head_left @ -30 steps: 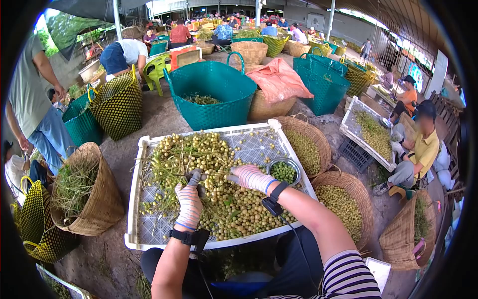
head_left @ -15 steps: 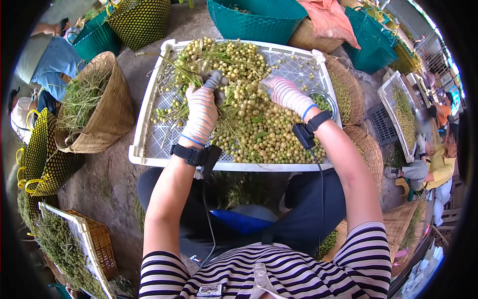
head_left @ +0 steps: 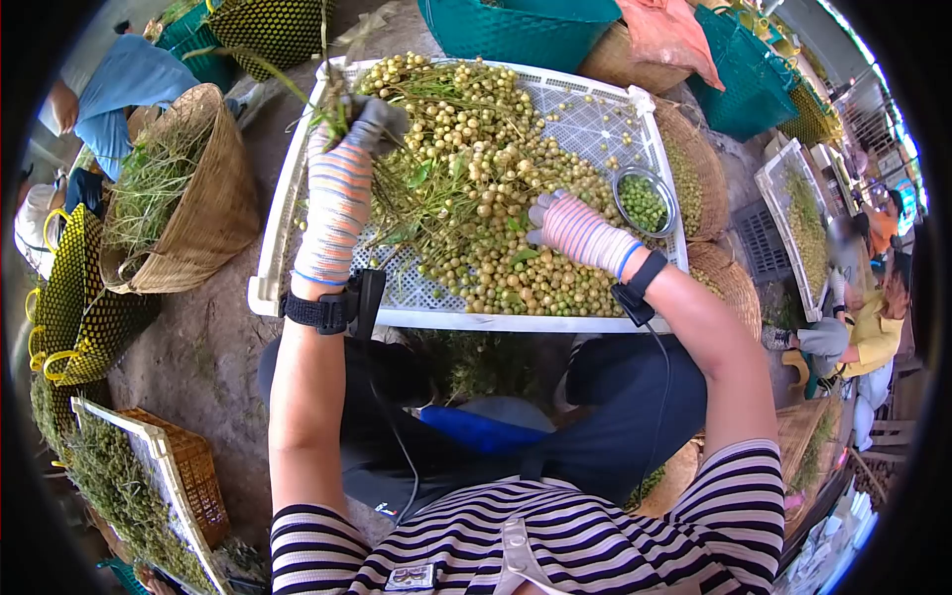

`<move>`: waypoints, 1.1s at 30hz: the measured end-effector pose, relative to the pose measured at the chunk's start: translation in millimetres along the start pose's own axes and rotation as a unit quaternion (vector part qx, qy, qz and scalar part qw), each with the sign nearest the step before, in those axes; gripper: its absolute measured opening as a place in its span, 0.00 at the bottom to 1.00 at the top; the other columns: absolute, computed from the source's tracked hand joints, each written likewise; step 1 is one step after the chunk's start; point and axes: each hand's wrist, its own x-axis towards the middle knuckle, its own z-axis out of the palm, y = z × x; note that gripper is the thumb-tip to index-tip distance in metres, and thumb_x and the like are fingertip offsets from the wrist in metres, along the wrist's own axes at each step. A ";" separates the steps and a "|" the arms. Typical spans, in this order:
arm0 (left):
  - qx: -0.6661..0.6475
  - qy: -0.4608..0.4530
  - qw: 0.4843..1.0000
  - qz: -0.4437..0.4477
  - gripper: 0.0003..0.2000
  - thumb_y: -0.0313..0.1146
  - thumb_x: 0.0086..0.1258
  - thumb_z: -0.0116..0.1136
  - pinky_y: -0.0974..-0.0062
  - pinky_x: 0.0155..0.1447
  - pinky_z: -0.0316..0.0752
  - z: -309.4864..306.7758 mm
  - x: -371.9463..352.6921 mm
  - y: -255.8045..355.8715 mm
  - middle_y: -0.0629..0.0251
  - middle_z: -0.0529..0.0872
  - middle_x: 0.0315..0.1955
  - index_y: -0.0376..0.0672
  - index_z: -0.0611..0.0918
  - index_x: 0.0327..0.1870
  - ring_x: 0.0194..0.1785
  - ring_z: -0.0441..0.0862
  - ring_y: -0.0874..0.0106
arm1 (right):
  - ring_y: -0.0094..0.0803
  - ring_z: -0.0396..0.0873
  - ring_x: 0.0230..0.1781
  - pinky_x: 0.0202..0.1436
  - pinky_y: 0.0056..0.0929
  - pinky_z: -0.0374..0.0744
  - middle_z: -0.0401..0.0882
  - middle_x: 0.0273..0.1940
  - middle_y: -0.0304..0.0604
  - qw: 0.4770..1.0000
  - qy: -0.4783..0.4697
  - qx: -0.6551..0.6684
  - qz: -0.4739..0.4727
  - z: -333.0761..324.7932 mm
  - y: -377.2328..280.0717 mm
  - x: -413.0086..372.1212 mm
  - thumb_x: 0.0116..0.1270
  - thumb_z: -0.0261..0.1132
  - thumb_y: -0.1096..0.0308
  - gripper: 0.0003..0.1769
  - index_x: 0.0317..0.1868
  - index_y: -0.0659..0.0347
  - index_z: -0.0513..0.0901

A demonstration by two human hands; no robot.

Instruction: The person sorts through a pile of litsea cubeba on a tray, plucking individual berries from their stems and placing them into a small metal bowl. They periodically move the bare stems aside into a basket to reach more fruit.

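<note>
A white mesh tray [head_left: 436, 319] sits in front of me, heaped with small round yellow-green fruits [head_left: 476, 129] and loose stems. My left hand [head_left: 347, 164], in a striped glove with grey fingertips, is closed on a bunch of stems [head_left: 335, 111] over the tray's far left corner. Thin stalks stick up and out beyond its fingers. Low over the fruits at the middle right is my right hand [head_left: 580, 230], gloved alike, its fingers a little bent and apart with nothing seen in them. Beside it stands a metal bowl [head_left: 672, 213] of greener fruits.
A wicker basket [head_left: 213, 213] of stems stands to the left, with yellow-black baskets [head_left: 74, 307] below it. Teal baskets [head_left: 521, 30] lie beyond the tray. More wicker baskets [head_left: 709, 159] line its right side. People sit or stand at both sides.
My left hand has moved up and left, away from the pile, with stems in it. My right hand has shifted down and slightly right, and the metal bowl shows more fully.
</note>
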 end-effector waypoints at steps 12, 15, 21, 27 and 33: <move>-0.014 -0.079 0.989 -0.121 0.07 0.28 0.61 0.59 0.85 0.23 0.61 56.5 -11.9 -34.8 0.73 0.81 0.22 0.42 0.83 0.39 0.19 0.70 0.84 | 0.32 0.80 0.43 0.47 0.27 0.78 0.81 0.41 0.39 0.660 0.250 0.685 0.180 -50.8 58.6 33.8 0.60 0.60 0.75 0.15 0.49 0.58 0.81; -0.036 -0.090 0.972 -0.215 0.07 0.29 0.61 0.59 0.84 0.20 0.59 57.3 -11.0 -38.4 0.71 0.81 0.21 0.41 0.83 0.39 0.17 0.68 0.83 | 0.37 0.78 0.43 0.45 0.33 0.77 0.80 0.41 0.40 0.960 -0.009 0.194 0.202 -74.0 50.3 21.1 0.57 0.59 0.72 0.17 0.47 0.46 0.82; 0.051 -0.113 0.968 -0.218 0.20 0.38 0.70 0.37 0.76 0.47 0.69 43.6 -7.8 -47.3 0.56 0.83 0.35 0.28 0.77 0.47 0.38 0.76 0.67 | 0.40 0.74 0.45 0.46 0.36 0.74 0.76 0.39 0.40 0.994 -0.050 0.066 0.066 -11.0 -2.8 13.4 0.54 0.60 0.69 0.13 0.40 0.44 0.84; 0.117 -0.130 0.956 -0.234 0.20 0.33 0.70 0.34 0.78 0.51 0.68 54.1 -7.0 -33.0 0.55 0.82 0.40 0.27 0.74 0.50 0.42 0.76 0.68 | 0.36 0.76 0.42 0.43 0.34 0.75 0.77 0.35 0.39 0.996 0.024 0.056 0.065 -18.1 8.7 19.9 0.55 0.64 0.64 0.07 0.33 0.54 0.84; 0.082 -0.150 0.977 -0.128 0.10 0.30 0.60 0.59 0.87 0.21 0.57 57.6 -13.0 -25.6 0.72 0.81 0.22 0.40 0.82 0.42 0.18 0.68 0.86 | 0.28 0.78 0.35 0.41 0.26 0.76 0.82 0.34 0.43 0.761 0.263 0.556 0.205 -67.1 39.0 47.1 0.53 0.70 0.66 0.10 0.35 0.62 0.84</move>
